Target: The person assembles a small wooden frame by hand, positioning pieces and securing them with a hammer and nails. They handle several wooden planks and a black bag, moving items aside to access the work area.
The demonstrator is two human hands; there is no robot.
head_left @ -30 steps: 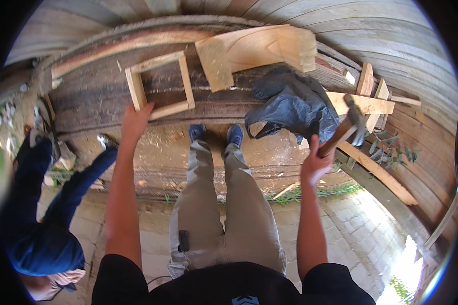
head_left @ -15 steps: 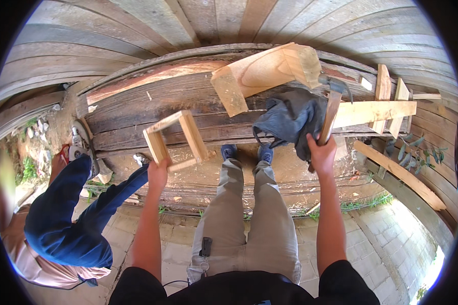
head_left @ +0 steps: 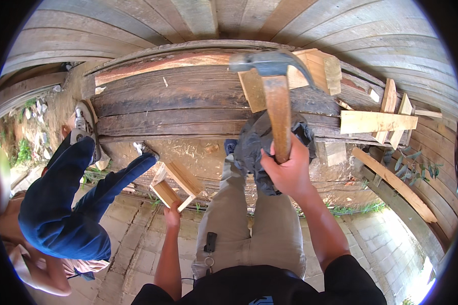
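Observation:
My left hand, low at left of my legs, is closed on a corner of a small rectangular wooden frame. In front of my thighs, my right hand grips the wooden handle of a claw hammer, its dark metal head raised over the bench. A crumpled dark grey bag or cloth hangs around that same hand, below the handle. Whether the fingers pinch the bag as well is hidden.
A weathered plank bench spans the front, with an angled wood piece partly behind the hammer. Crossed boards lie at its right end. A seated person in blue jeans is close on the left. A long plank leans at right.
The hammer has come up and left in my right hand, with the dark bag moving along nearer my legs. My left hand has lowered the wooden frame toward me and tilted it.

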